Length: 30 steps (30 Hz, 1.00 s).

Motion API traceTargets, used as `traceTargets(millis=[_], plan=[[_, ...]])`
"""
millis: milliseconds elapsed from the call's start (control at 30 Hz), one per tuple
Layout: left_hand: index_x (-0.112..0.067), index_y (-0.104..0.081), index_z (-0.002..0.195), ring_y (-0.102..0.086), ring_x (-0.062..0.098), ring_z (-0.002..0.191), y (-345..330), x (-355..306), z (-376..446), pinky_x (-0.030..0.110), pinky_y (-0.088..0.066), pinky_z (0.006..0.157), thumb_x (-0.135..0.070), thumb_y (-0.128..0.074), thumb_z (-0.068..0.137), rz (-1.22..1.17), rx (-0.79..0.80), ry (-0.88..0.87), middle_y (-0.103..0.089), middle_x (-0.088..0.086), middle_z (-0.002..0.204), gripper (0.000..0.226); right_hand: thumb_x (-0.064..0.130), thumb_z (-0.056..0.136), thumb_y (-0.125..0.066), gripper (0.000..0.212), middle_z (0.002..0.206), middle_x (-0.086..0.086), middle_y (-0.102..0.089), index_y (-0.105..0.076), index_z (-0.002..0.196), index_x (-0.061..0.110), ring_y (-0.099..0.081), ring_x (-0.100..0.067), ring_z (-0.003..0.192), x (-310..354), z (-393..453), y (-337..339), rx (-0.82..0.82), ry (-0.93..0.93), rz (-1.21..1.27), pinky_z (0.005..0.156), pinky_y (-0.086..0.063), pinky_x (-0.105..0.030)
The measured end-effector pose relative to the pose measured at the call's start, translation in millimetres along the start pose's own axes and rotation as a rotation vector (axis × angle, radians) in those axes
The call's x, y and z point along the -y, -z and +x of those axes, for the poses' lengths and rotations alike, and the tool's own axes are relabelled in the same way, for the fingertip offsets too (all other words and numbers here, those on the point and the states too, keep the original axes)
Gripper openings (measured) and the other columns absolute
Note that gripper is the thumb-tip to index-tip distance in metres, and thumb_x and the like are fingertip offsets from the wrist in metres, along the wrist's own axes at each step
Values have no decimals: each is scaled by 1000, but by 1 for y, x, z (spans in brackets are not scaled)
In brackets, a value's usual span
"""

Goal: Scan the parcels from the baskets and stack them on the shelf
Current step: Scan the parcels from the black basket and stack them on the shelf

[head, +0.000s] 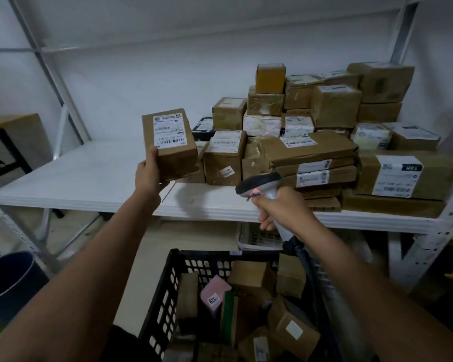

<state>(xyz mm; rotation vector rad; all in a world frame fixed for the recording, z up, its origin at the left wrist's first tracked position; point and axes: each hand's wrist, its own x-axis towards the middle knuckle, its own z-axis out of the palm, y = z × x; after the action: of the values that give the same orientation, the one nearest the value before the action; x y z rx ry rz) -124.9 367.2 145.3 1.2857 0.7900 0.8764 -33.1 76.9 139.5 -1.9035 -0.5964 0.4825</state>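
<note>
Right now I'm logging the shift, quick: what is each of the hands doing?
Left hand: holding a brown parcel above the shelf.
Right hand: gripping the scanner.

A parcel storeroom: labelled parcels (pixel 311 142) are piling on a metal shelf (pixel 89 178); a crate (pixel 168 296) is holding more; a scanner (pixel 262 189) is showing.

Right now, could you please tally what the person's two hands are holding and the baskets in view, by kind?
Brown parcel, in the left hand: 1
Barcode scanner, in the right hand: 1
Black basket of parcels: 1
White basket under the shelf: 1
Total: 4
</note>
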Motion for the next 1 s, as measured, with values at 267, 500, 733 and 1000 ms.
traceTargets(millis=[267, 500, 733, 1000], plan=[[-17, -45, 146, -51, 27, 124, -38, -22, 83, 41, -44, 101, -78, -30, 84, 336, 41, 42, -52, 5, 141, 89, 28, 94, -64, 34, 60, -10, -68, -68, 82, -3, -68, -24, 52, -17, 49, -25, 29, -74, -8, 54, -56, -30], [-20, -55, 137, -58, 20, 108, -58, -11, 118, 28, -45, 79, -70, -32, 95, 278, 37, 16, -60, -2, 126, 69, 27, 93, -66, 38, 58, -13, -67, -67, 72, -5, -66, -27, 52, -39, 73, -34, 52, -132, -16, 51, -53, -29], [-21, -45, 146, -50, 15, 112, -54, 7, 94, 30, -39, 90, -67, -26, 99, 243, -83, -51, -50, -8, 125, 69, 28, 93, -66, 38, 56, -10, -65, -67, 72, -3, -65, -21, 47, -44, 64, -28, 87, -112, -54, 50, -54, -28], [-13, -59, 131, -55, 16, 116, -33, 95, -25, 24, -39, 93, -38, -40, 105, 174, -265, -100, -61, 1, 128, 41, 29, 94, -64, 36, 61, -12, -69, -70, 82, -5, -68, -24, 54, -63, 8, -1, 142, -101, -139, 55, -56, -29]])
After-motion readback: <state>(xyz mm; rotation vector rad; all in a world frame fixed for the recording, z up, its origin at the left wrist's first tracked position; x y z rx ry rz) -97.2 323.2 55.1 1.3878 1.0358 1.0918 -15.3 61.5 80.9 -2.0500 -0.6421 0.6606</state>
